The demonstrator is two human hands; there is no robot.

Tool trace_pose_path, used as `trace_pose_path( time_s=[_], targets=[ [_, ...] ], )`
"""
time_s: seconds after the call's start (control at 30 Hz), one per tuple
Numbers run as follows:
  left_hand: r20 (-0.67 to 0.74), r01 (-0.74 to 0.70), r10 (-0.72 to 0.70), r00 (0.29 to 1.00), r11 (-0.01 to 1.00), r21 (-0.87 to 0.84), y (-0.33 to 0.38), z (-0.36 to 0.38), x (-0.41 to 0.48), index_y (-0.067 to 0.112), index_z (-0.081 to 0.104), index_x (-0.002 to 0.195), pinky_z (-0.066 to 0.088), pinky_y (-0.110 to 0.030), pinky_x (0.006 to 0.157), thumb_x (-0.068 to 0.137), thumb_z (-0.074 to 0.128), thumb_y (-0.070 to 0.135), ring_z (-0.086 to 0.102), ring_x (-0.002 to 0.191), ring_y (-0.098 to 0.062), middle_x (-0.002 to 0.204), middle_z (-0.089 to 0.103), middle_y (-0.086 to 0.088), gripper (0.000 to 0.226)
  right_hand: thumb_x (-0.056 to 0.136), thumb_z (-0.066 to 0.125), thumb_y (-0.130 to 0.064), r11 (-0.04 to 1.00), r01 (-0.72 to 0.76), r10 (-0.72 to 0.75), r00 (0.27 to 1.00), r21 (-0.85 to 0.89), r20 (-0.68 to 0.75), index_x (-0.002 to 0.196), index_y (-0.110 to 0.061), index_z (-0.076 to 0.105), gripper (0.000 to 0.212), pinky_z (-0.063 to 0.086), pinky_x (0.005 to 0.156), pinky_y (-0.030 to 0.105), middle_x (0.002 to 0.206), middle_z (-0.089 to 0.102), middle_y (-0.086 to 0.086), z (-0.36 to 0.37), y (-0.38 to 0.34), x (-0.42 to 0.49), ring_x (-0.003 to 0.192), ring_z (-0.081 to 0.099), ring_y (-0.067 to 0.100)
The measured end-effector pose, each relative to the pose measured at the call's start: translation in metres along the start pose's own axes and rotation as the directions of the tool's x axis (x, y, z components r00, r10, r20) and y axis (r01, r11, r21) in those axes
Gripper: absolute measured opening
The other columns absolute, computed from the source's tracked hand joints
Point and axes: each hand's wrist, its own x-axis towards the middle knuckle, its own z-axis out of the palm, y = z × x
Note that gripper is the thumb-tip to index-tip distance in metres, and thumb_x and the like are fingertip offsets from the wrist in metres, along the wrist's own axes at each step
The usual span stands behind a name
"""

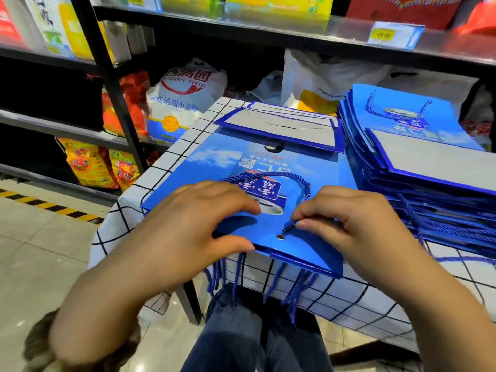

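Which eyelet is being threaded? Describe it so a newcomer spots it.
On the grid tablecloth, find the flat blue bag under both hands. Near its front edge, between left hand and right hand, sits a small metal eyelet. Unlike the dark hole farther up, it has the black cord tip beside it.

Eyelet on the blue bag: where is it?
Head view, centre: eyelet near the bag's front edge, between left hand and right hand, which pinches the cord tip beside it.
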Motion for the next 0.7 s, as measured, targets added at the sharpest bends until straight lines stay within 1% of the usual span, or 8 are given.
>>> trace_pose_path(
  time_s=[0.1, 0.13, 0.27, 0.37, 0.47, 0.53, 0.6, 0.7],
  targets=[
    [-0.058, -0.015, 0.015, 0.998, 1.0, 0.009, -0.001, 0.004, -0.003, 0.037, 0.052, 0.102, 0.049, -0.033, 0.083, 0.073, 0.049, 0.059, 0.054, 0.095, 0.0, 0.1, 0.062, 0.021, 0.037, 0.076, 0.056, -0.034, 0.997, 0.008, -0.006, 0.999, -0.071, 0.037, 0.087, -0.03, 0.069, 0.017, 0.051, 0.067, 0.034, 0.074, 0.054, -0.02, 0.002, -0.004, 0.002, 0.072, 0.059, 0.007],
    [-0.079, -0.026, 0.027, 0.997, 0.999, 0.018, -0.001, 0.004, -0.003, 0.035, 0.055, 0.099, 0.049, -0.032, 0.081, 0.074, 0.05, 0.057, 0.055, 0.091, -0.001, 0.097, 0.063, 0.02, 0.034, 0.076, 0.055, -0.034, 0.996, 0.01, -0.006, 0.999, -0.085, 0.043, 0.086, -0.03, 0.069, 0.017, 0.052, 0.065, 0.038, 0.073, 0.053, -0.02, 0.002, -0.004, 0.003, 0.071, 0.06, 0.009],
    [-0.133, -0.05, 0.055, 0.99, 0.998, 0.047, -0.002, 0.004, -0.003, 0.029, 0.065, 0.087, 0.046, -0.028, 0.073, 0.076, 0.052, 0.054, 0.056, 0.08, -0.003, 0.086, 0.066, 0.017, 0.03, 0.076, 0.054, -0.034, 0.984, 0.046, -0.03, 0.995, -0.172, 0.095, 0.084, -0.031, 0.069, 0.017, 0.052, 0.056, 0.042, 0.07, 0.051, -0.016, -0.002, -0.007, 0.006, 0.065, 0.057, 0.013],
    [-0.211, -0.052, 0.071, 0.975, 0.994, 0.095, 0.001, 0.006, -0.001, 0.023, 0.068, 0.081, 0.042, -0.03, 0.072, 0.079, 0.052, 0.049, 0.058, 0.075, -0.007, 0.08, 0.069, 0.012, 0.031, 0.078, 0.051, -0.037, 0.972, 0.057, -0.028, 0.991, -0.226, 0.131, 0.084, -0.032, 0.069, 0.02, 0.05, 0.055, 0.039, 0.073, 0.053, -0.013, 0.002, -0.012, 0.011, 0.068, 0.059, 0.018],
    [-0.277, -0.003, 0.053, 0.959, 0.984, 0.177, 0.003, 0.008, 0.001, 0.022, 0.069, 0.077, 0.039, -0.029, 0.069, 0.084, 0.048, 0.045, 0.06, 0.068, -0.015, 0.074, 0.068, 0.009, 0.032, 0.082, 0.041, -0.042, 0.99, 0.011, 0.012, 0.988, -0.141, 0.157, 0.095, -0.032, 0.068, 0.031, 0.048, 0.068, 0.036, 0.08, 0.051, -0.016, 0.007, -0.015, 0.011, 0.079, 0.058, 0.012],
    [-0.308, 0.037, 0.029, 0.951, 0.978, 0.205, 0.006, 0.01, 0.003, 0.022, 0.067, 0.076, 0.036, -0.028, 0.067, 0.087, 0.044, 0.045, 0.06, 0.064, -0.02, 0.07, 0.066, 0.007, 0.034, 0.083, 0.036, -0.043, 0.998, -0.045, 0.05, 0.984, -0.032, 0.17, 0.108, -0.032, 0.065, 0.04, 0.043, 0.078, 0.024, 0.084, 0.049, -0.019, 0.007, -0.015, 0.006, 0.083, 0.051, 0.001],
    [-0.345, 0.066, 0.011, 0.938, 0.975, 0.211, 0.008, 0.013, 0.005, 0.021, 0.066, 0.077, 0.035, -0.029, 0.069, 0.088, 0.044, 0.043, 0.062, 0.067, -0.023, 0.072, 0.066, 0.005, 0.033, 0.082, 0.032, -0.042, 0.995, -0.097, 0.101, 0.976, -0.028, 0.193, 0.121, -0.031, 0.058, 0.048, 0.038, 0.078, 0.017, 0.085, 0.044, -0.02, 0.006, -0.015, 0.002, 0.085, 0.047, -0.001],
    [-0.456, 0.106, -0.02, 0.89, 0.981, 0.164, 0.015, 0.02, 0.008, 0.017, 0.064, 0.074, 0.032, -0.028, 0.08, 0.083, 0.054, 0.036, 0.06, 0.087, -0.021, 0.09, 0.067, 0.002, 0.023, 0.085, 0.029, -0.04, 0.982, -0.069, 0.1, 0.979, -0.173, 0.176, 0.127, -0.029, 0.053, 0.05, 0.042, 0.081, 0.028, 0.09, 0.044, -0.013, 0.011, -0.013, 0.002, 0.093, 0.051, 0.01]
  ],
)
